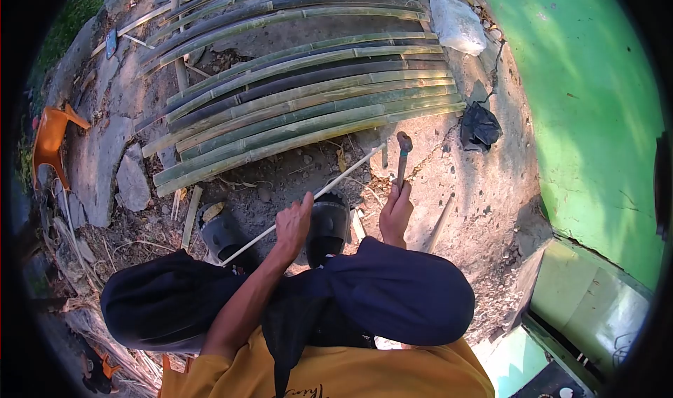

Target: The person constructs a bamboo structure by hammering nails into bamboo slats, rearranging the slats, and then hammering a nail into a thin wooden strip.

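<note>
My left hand (293, 224) is closed around a long thin pale strip (345, 175), which slants from beside my knee up toward the bamboo. In my right hand (397, 216) is the handle of a hammer-like tool (402, 155), its dark head pointing away from me. Beyond both hands lies a row of split bamboo poles (308, 128), side by side across the ground. The far tip of the strip reaches close to the nearest pole.
A black plastic bag (479, 126) and a clear, whitish plastic bag (457, 23) lie right of the poles. An orange chair (50, 144) stands at left. A green wall (589, 117) borders the right side. Loose sticks (440, 223) lie near my feet.
</note>
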A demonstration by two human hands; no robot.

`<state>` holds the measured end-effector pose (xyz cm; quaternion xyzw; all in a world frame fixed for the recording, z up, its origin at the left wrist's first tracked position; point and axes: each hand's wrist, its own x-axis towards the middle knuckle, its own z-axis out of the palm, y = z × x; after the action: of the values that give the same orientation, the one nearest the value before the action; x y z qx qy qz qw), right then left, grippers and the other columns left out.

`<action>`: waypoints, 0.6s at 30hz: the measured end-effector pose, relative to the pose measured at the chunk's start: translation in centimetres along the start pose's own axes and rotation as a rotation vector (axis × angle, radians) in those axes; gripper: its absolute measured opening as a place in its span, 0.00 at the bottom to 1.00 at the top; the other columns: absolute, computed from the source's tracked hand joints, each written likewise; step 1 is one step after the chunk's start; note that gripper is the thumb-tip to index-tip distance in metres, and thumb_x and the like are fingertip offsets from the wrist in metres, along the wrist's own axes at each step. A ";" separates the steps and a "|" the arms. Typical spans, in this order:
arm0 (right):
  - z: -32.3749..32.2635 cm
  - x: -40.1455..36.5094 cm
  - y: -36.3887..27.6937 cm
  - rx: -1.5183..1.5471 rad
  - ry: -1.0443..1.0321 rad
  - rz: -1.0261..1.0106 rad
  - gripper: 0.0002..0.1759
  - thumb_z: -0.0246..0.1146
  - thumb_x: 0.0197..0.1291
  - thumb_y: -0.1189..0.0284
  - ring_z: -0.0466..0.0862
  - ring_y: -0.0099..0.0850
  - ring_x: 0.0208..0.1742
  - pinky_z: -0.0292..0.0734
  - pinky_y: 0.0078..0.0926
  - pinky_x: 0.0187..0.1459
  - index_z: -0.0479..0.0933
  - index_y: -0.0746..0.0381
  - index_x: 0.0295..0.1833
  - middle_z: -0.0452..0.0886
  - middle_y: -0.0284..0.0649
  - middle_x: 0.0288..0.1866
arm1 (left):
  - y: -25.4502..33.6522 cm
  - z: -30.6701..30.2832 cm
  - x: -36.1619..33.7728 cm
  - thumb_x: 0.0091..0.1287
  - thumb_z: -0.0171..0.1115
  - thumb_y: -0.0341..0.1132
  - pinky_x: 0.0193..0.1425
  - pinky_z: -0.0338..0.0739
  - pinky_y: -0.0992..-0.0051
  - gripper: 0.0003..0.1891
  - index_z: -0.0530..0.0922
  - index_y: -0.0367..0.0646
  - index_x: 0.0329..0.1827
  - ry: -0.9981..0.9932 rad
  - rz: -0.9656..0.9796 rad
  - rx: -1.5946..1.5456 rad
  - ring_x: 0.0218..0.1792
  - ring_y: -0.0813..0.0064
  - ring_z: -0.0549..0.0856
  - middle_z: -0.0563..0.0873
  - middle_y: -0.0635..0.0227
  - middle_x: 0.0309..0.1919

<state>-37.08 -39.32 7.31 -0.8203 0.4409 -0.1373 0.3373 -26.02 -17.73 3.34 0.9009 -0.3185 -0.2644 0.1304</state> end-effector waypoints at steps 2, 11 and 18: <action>0.4 -0.3 0.0 -0.048 0.030 -0.044 0.12 0.48 0.81 0.66 0.84 0.55 0.30 0.70 0.48 0.30 0.71 0.63 0.54 0.81 0.53 0.29 | -0.1 -0.3 0.1 0.71 0.55 0.30 0.28 0.81 0.49 0.08 0.70 0.48 0.51 -0.006 0.005 0.005 0.30 0.45 0.89 0.87 0.50 0.31; 0.2 -1.9 2.1 -0.154 -0.020 0.198 0.12 0.49 0.81 0.67 0.84 0.61 0.35 0.71 0.55 0.32 0.70 0.64 0.56 0.83 0.58 0.33 | -0.2 -0.1 0.0 0.70 0.55 0.29 0.29 0.81 0.50 0.09 0.70 0.47 0.52 0.001 0.006 0.000 0.30 0.45 0.89 0.87 0.50 0.31; 2.7 -2.0 3.3 -0.200 0.035 0.010 0.12 0.49 0.81 0.65 0.82 0.50 0.26 0.71 0.44 0.28 0.71 0.64 0.52 0.77 0.49 0.24 | -0.4 -0.4 0.4 0.72 0.54 0.31 0.30 0.80 0.48 0.07 0.71 0.46 0.50 0.002 0.009 -0.037 0.31 0.43 0.89 0.87 0.48 0.29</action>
<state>-38.94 -37.77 3.25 -0.8451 0.4625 -0.1052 0.2465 -25.34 -17.62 3.31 0.8972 -0.3175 -0.2686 0.1487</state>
